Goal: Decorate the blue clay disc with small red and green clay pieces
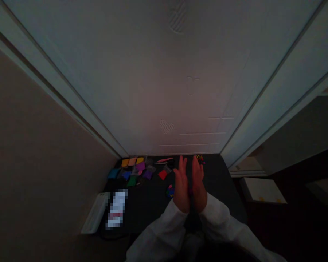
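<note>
My left hand (181, 185) and my right hand (198, 185) are raised over the dark table, palms facing each other with a narrow gap between them. Fingers on both are stretched out. Low between the palms a small dark purplish patch shows, too dim to make out. Just left of my left hand lies a round multicoloured piece (170, 191), blue, green and pink, partly covered by that hand. A red packet (162, 175) is a little farther left. Beyond my right hand sits a small dark item with yellow and red dots (200, 158).
Several coloured packets, among them a green one (131, 181) and a purple one (148, 174), lie at the table's back left. Scissors (164, 162) rest near the wall (153, 91). A lit phone-like screen (117, 209) and a white box-like object (96, 213) are at the left.
</note>
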Demonstrator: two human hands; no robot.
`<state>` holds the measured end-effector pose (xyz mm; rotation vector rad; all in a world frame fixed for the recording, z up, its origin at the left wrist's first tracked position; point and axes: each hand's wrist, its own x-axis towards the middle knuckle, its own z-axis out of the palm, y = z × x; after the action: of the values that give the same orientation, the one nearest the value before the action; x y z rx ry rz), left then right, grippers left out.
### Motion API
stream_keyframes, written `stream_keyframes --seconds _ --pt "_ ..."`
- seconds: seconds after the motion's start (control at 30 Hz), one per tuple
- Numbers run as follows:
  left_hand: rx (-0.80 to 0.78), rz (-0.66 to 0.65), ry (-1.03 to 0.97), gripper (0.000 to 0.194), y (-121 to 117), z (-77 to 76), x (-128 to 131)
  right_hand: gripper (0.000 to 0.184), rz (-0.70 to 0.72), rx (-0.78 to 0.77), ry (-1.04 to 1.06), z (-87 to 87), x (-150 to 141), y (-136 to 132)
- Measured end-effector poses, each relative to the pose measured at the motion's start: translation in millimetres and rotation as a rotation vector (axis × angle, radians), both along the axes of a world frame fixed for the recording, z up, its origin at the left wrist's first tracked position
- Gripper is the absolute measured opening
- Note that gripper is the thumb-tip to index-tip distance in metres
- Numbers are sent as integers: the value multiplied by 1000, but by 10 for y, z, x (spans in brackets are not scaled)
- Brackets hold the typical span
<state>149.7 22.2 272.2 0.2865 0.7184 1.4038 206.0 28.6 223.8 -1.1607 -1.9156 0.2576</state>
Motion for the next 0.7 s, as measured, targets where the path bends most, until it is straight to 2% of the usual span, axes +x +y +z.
stream_keyframes --seconds 0.13,0.17,0.23,0.27,0.3,0.37,0.43,0.6,0.7 --pt "71 85 -51 47 40 31 -27 51 106 43 12 103 -124 -109" --pt "89 84 -75 47 44 7 -10 49 42 55 40 130 -190 -106" --pt "114 60 -146 49 49 -70 31 49 -272 65 140 166 -289 -56" --pt "108 28 -194 52 50 -118 45 51 -285 57 115 174 -304 -21" --pt "88 -16 -245 55 53 -169 48 51 -231 53 64 177 -291 13" --pt "13 -117 -335 62 63 -275 23 51 -116 32 -53 178 -193 61" --pt "-63 -181 -397 65 76 -375 -31 52 -81 15 -110 193 -46 83" --pt "-179 -136 -409 59 102 -553 -131 48 -158 -3 -31 260 311 122" --pt "-209 -92 -399 56 121 -621 -149 43 -180 -9 -6 173 493 110"
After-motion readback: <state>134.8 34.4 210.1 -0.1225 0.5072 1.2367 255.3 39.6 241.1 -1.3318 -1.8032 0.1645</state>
